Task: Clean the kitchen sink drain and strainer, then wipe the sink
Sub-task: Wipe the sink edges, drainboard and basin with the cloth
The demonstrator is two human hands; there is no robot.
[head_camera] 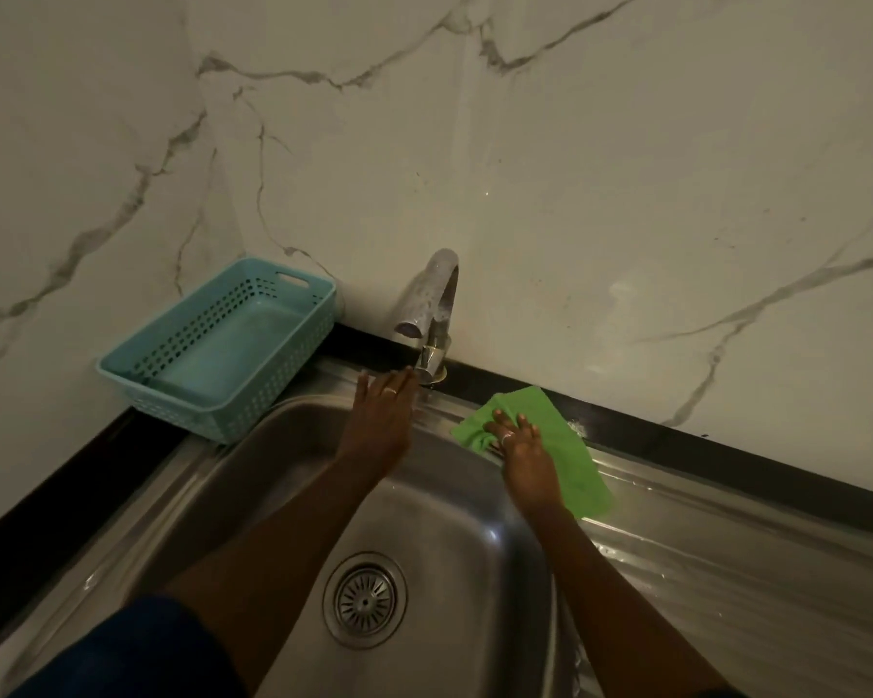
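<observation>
Teal basket (218,355) stands on the black table (46,496) in the left corner, against the marble wall (626,168) and just beside the steel sink (283,460). Left hand (381,420) lies flat over the sink's back rim, fingers straight and close together, tips at the base of the tap (437,304); 1 ring shows. Strainer (365,599) sits in the drain at the basin's bottom, between the 2 forearms. Green cloth (578,466) lies on the rim right of the tap, under the right hand (522,450), whose spread fingers press it down.
</observation>
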